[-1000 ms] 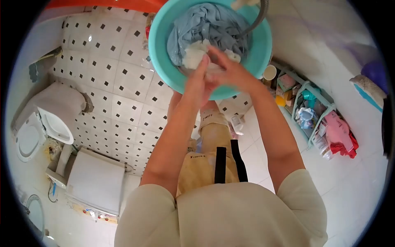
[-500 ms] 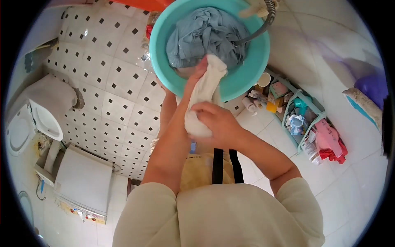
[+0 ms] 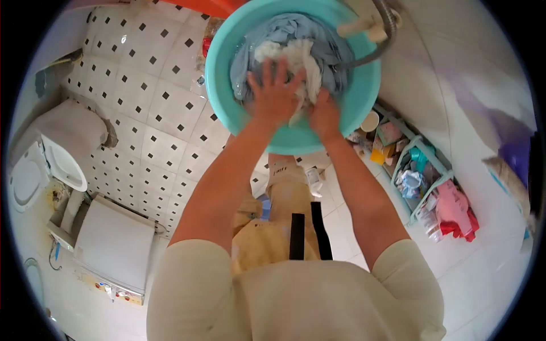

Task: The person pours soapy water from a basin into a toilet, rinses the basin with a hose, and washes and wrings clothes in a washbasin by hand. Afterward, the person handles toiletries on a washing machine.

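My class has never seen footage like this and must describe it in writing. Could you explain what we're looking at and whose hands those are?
There is no robot here. A person works bare-handed, and a camera worn on their head looks down, so their own arms reach up from the bottom of the picture.

At the top is a teal basin holding blue-grey cloth with a white cloth over it. A grey hose reaches in over the rim.

The left hand is spread open on the cloths. The right hand is blurred beside the white cloth; whether it grips is unclear.

Around them is a tiled floor.
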